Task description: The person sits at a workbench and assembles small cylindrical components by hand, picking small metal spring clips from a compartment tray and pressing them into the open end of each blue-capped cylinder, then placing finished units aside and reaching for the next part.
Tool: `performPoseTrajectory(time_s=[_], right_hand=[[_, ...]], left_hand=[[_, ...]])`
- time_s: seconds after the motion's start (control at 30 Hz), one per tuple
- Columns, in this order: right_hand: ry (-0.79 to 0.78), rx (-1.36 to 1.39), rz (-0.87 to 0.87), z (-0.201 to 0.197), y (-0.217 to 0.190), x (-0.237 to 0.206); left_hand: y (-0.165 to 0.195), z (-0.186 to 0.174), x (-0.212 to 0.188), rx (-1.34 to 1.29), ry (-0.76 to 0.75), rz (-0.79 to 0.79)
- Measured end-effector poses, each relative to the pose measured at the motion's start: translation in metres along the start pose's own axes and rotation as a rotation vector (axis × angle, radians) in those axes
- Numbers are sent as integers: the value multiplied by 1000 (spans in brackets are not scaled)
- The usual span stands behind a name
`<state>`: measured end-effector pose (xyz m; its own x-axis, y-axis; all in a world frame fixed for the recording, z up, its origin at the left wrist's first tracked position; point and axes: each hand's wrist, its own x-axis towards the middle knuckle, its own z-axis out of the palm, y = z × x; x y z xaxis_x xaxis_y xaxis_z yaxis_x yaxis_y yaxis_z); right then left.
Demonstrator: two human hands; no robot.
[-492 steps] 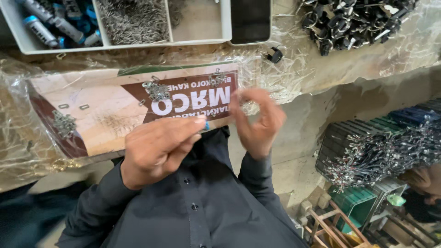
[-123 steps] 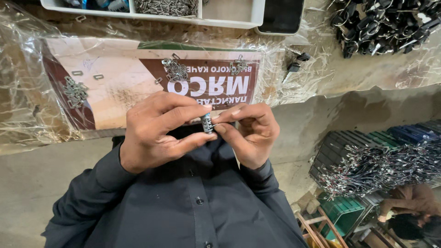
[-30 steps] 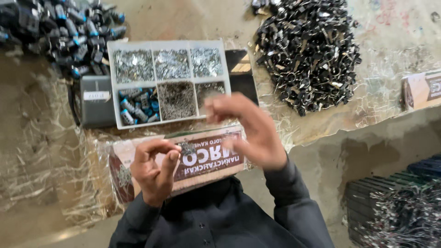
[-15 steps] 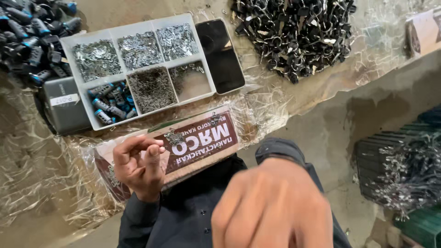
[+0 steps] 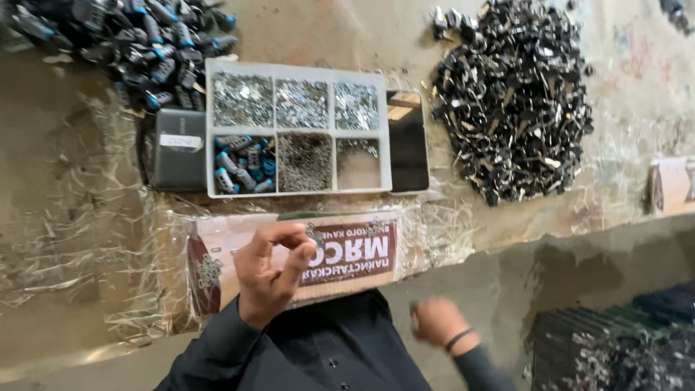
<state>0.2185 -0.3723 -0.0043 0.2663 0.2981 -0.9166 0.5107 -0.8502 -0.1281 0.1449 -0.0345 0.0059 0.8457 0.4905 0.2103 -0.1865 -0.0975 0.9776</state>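
Over plastic-wrapped cardboard (image 5: 239,250), left hand (image 5: 271,271) pinches small metal clip (image 5: 313,233).

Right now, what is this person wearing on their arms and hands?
Both arms are in long dark sleeves of a buttoned shirt. The left hand is bare, no glove or ring visible. The right hand, blurred, has a thin dark band at the wrist.
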Motion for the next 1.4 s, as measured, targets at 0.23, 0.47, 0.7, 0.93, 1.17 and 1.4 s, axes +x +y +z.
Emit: performPoseTrajectory(time_s=[0.23,0.47,0.7,0.93,1.17,1.4], right_hand=[[-3,422,229,100,14,42],[312,559,249,71,-13,65],[272,529,176,38,-29,46],[230,472,141,28,-20,68],[197,456,115,6,-26,71],[79,479,132,25,-31,61]], left_hand=[[0,-2,8,11,-16,1],[2,-3,13,-50,-47,-19],[6,-8,16,-55,-29,-10],[8,-14,16,-71,-15,-31],[46,-24,-6,-201,-97,-8],[-12,-95,-101,-397,-778,-479]])
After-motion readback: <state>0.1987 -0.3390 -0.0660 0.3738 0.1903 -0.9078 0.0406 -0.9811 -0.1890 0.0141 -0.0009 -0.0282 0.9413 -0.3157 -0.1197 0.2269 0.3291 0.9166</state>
